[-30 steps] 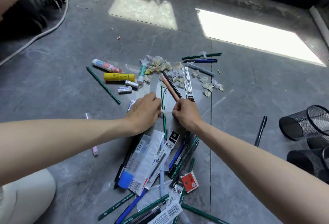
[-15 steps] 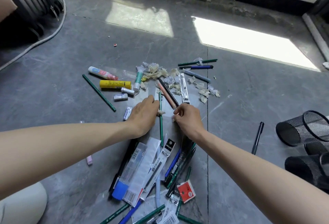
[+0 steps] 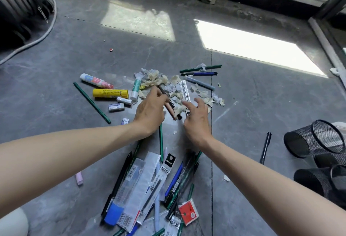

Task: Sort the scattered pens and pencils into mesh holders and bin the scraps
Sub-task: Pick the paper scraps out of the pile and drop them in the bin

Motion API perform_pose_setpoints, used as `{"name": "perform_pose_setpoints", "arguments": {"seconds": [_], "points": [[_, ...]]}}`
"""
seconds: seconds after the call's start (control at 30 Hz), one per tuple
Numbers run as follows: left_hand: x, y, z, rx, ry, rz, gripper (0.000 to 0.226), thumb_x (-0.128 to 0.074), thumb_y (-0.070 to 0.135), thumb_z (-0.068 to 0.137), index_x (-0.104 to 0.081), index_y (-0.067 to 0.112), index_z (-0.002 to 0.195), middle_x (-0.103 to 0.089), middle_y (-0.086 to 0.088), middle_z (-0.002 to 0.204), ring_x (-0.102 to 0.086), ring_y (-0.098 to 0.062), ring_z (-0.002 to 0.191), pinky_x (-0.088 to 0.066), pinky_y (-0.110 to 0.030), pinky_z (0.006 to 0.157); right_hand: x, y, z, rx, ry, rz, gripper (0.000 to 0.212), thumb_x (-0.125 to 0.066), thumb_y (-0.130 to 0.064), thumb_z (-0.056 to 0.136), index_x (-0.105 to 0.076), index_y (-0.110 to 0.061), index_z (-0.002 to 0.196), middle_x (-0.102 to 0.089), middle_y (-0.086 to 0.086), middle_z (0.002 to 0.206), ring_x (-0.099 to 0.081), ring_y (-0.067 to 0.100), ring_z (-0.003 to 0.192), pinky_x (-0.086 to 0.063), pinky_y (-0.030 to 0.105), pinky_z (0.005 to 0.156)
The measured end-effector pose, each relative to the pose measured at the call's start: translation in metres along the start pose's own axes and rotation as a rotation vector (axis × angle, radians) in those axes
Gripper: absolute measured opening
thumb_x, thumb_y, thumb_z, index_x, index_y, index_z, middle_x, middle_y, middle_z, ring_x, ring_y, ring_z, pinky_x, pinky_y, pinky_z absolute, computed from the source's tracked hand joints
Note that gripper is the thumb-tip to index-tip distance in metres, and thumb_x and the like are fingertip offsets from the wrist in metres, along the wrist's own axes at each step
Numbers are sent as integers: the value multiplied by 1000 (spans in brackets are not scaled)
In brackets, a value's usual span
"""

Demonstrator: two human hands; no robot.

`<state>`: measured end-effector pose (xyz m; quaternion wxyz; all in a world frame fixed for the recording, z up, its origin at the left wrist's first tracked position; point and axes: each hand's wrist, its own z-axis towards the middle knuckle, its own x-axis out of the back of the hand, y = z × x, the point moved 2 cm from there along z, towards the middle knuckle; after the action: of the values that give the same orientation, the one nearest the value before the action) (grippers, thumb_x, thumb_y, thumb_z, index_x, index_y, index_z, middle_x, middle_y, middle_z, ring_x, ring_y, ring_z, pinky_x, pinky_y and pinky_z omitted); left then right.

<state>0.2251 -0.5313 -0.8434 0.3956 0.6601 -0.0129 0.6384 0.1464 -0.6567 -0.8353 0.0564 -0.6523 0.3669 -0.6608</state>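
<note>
Torn paper scraps (image 3: pixel 159 80) lie in a heap on the grey floor, mixed with pens. My left hand (image 3: pixel 149 110) reaches into the heap, its fingers curled over a dark pen (image 3: pixel 169 101) that lies beside a peach pen (image 3: pixel 171 113); whether it grips is unclear. My right hand (image 3: pixel 194 117) hovers just right of those pens with fingers spread over scraps. A pile of pens, pencils and packets (image 3: pixel 149 189) lies between my forearms. Black mesh holders (image 3: pixel 314 138) lie on their sides at the right.
A long green pencil (image 3: pixel 91 102), a yellow glue stick (image 3: pixel 110 93), erasers (image 3: pixel 116 106) and a white tube (image 3: pixel 96 81) lie to the left. A black pen (image 3: pixel 265 147) lies near the holders. A white cable (image 3: pixel 46 29) and dark case stand at the far left.
Both hands have left the spot near the green pencil and moved forward into the scrap heap. The right hand's fingers have spread apart. A small scrap stays on the floor behind them.
</note>
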Motion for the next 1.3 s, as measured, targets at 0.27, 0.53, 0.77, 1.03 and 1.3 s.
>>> {"name": "perform_pose_setpoints", "arguments": {"seconds": [0.27,0.53,0.77,1.03,1.3], "points": [[-7,10,13,-261,-202,375,23,-29,11,86,-49,14,96,-40,-7,105,-38,-24,96,-16,-29,66,-6,0,-10,215,-127,-339,59,-44,-7,88,-35,-30,142,-21,6,151,-29,29,125,-33,38,98],[-4,6,13,-894,-296,705,19,-74,20,72,-60,12,82,-58,-9,89,-56,-23,72,-36,-30,43,-3,23,-23,204,-85,-359,44,-41,1,85,-47,-8,128,-41,6,136,-38,28,114,-36,38,97],[4,20,-7,-1036,-130,535,23,-61,11,75,-46,8,92,-53,-9,79,-50,-20,61,-44,-31,43,11,31,-34,173,-216,-356,63,-47,1,82,-35,-20,140,-28,8,144,-38,32,118,-36,38,98],[5,49,-70,-1124,-269,400,14,-62,9,71,-59,13,84,-53,-1,80,-48,-13,64,-43,-25,52,11,36,-32,116,-216,-377,25,-45,2,82,-60,0,102,-52,13,112,-51,36,103,-46,40,82],[-2,43,-77,-966,-440,446,30,-61,0,63,-58,11,90,-53,-5,84,-51,-21,70,-44,-34,53,23,41,-40,145,-176,-396,24,-46,5,76,-61,1,93,-48,11,113,-47,32,107,-43,39,85]]}}
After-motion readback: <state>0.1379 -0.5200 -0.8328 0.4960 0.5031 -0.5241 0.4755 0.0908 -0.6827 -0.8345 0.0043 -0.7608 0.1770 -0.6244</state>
